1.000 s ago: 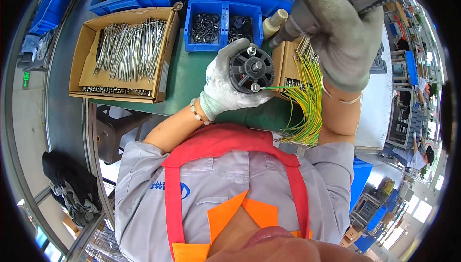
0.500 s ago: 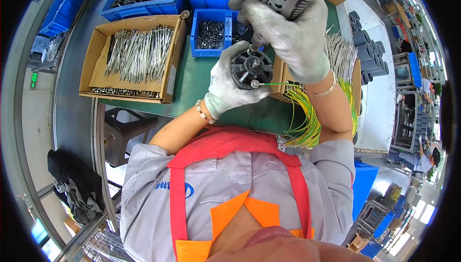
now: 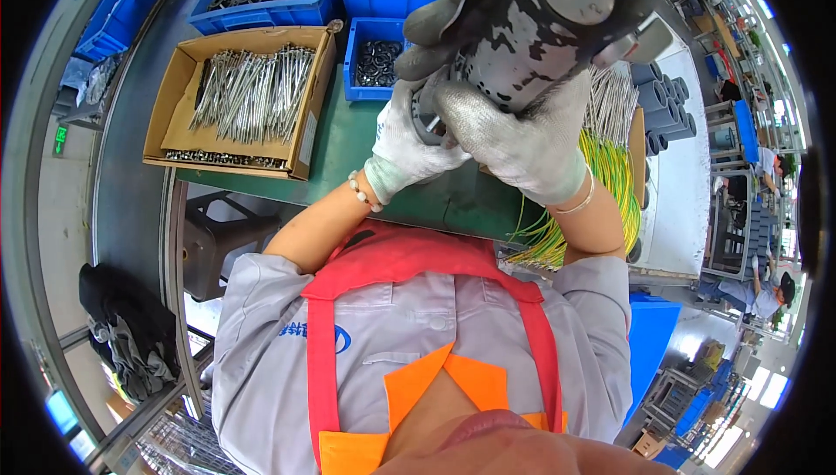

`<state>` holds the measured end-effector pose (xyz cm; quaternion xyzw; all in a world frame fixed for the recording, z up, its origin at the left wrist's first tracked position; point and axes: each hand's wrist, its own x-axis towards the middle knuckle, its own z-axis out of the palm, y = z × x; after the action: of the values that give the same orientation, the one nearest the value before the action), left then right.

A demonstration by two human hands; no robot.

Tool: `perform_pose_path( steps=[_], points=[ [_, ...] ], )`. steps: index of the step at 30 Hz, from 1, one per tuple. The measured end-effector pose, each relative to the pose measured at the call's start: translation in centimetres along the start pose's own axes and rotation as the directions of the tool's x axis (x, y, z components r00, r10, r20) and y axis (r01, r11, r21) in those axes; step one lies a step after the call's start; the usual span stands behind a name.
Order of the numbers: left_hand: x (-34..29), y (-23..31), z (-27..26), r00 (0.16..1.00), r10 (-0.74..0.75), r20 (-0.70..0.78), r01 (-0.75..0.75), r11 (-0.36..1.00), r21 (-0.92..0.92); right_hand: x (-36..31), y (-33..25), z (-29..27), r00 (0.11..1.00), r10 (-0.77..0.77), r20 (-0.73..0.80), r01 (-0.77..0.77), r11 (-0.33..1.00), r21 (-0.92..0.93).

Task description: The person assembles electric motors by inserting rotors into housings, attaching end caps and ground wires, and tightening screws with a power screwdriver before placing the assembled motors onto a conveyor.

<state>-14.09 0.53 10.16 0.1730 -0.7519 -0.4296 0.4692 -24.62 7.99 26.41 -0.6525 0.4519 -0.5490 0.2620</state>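
Note:
My right hand [image 3: 533,142], in a white knit glove with grey fingers, is closed around a worn black and grey power driver [image 3: 529,50]. The driver leans over the workpiece, and its tip is hidden behind my fingers. My left hand [image 3: 406,146], gloved as well, grips a round black motor part [image 3: 426,128] with a short metal shaft standing out of it. Both hands meet at this part, so most of its face is covered. A bundle of green-and-yellow wires [image 3: 601,192] hangs off the bench edge beside my right wrist.
On the green bench [image 3: 335,148] a cardboard box [image 3: 303,140] of thin metal rods stands left. Blue bins [image 3: 270,15] of rings line the back, with a small blue bin [image 3: 351,74] nearer. Grey tubes [image 3: 666,105] stand right, and a dark stool [image 3: 213,253] is below.
The driver has tilted and swung lower, closer to me, and its rear end now shows. My right hand moved down and left over the motor part, which was plainly visible before.

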Motion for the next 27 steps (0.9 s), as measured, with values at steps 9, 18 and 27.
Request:
perform_pose_path(
  steps=[9, 18, 27],
  points=[
    [-0.6, -0.3, 0.4, 0.999, -0.033, 0.004, 0.033, 0.999, 0.001, 0.2, -0.2, -0.4, 0.998, -0.044, -0.037, 0.042, 0.998, -0.055],
    [-2.0, -2.8, 1.3, 0.991, -0.128, 0.04, 0.133, 0.976, -0.171, -0.2, 0.9, -0.9, 0.998, -0.049, -0.036, 0.048, 0.999, -0.017],
    [-0.8, 1.3, -0.2, 0.994, -0.101, 0.041, 0.102, 0.995, -0.022, 3.9, 1.6, -1.0, 0.943, -0.103, -0.317, 0.125, 0.991, 0.052]
  ],
)
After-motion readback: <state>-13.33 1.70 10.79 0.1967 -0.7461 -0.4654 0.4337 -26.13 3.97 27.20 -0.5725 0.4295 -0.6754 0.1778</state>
